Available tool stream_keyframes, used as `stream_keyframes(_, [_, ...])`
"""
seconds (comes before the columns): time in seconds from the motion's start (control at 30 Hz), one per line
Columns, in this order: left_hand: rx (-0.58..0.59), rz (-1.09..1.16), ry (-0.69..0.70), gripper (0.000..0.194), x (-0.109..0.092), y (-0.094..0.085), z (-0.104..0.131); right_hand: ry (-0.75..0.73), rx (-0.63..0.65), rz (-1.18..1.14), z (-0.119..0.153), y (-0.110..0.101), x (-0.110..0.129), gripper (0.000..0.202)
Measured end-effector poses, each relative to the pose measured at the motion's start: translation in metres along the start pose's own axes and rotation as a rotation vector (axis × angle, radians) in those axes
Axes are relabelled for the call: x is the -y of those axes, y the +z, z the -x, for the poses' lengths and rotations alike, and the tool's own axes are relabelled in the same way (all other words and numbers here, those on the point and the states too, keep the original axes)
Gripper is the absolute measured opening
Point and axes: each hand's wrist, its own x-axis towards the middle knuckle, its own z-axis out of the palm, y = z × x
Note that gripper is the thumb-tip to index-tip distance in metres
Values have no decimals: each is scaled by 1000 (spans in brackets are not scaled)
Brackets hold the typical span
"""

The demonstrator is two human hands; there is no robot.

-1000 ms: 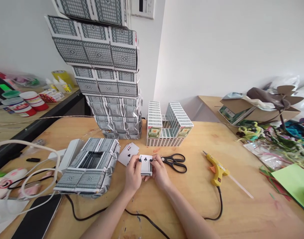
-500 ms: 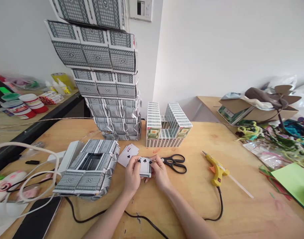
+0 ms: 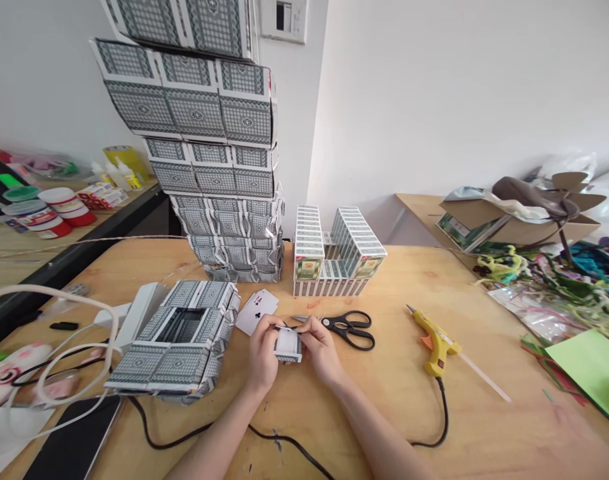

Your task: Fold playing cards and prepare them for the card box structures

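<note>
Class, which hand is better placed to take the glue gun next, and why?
Likely the right hand: it is nearer the glue gun, beyond the scissors. The left hand is farther; both hold a card.

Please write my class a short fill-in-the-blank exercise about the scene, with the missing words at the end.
1. Of the left hand and the right hand, ____ hold the folded playing card.
2. The handles of the scissors are ____ in colour.
3. In the picture, the scissors lie to the ____ of the glue gun.
4. The body of the glue gun is coloured ____.

Missing words: both; black; left; yellow.
</note>
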Motion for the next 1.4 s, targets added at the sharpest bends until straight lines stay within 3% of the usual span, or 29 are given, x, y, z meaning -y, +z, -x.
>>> stream_keyframes(0.13, [-30,-68,68,15,5,-1,-1,-149,-66,173,0,-5,-1,18])
stream_keyframes(0.27, [-66,-162,31,21,9,0,-6,-217,-84,237,1,-12,2,16])
stream_keyframes(0.37, [-39,-159,-5,20,8,0,-7,-137,27,86,3,-13,4,12])
stream_keyframes(0.47, [-14,-150,37,18,6,-2,-6,19,107,-86,1,-13,5,23])
stream_keyframes(0.7, [79,-297,241,15,5,-9,-6,154,132,-24,-9,-19,3,43])
stream_keyframes(0.93, [98,-335,176,20,10,-9,-13,-11,3,7,-10,-19,-1,40])
stream_keyframes(1.27, [32,-626,398,24,13,-6,-10,-188,-67,323,-6,-19,-4,33])
stream_keyframes(1.4, [13,-626,393,27,13,-6,-10,-202,-75,413,-5,-19,-4,33])
